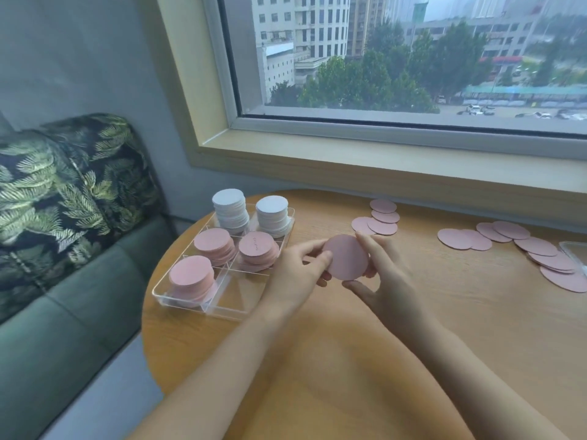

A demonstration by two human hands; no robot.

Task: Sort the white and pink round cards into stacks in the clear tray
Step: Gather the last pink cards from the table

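Both hands hold a small bunch of pink cards [347, 257] just above the table [413, 312]. The left hand [297, 268] pinches the left edge with its thumb on top and fingers curled under. The right hand [378, 274] cups the right edge, with fingers at the far side and the thumb at the near side. It looks like the hands are squaring the bunch so the edges line up. I cannot tell how many cards are in it.

Just left of the held cards sits the clear tray [178, 298]. It has two white stacks [230, 214] at its far end and three pink stacks [255, 252] nearer in. The near slot [241, 290] closest to the left hand looks bare, so I think the bunch should go there.

Behind the held cards, a few loose pink cards [379, 217] lie on the table. Far off to the right, a long row of pink cards [521, 246] lies spread out, not yet picked up.

So the white cards seem done, and the pink ones are partly done. The next move calls for carrying the bunch a short way left, keeping it flat, and setting it down in the slot so no card slides off.
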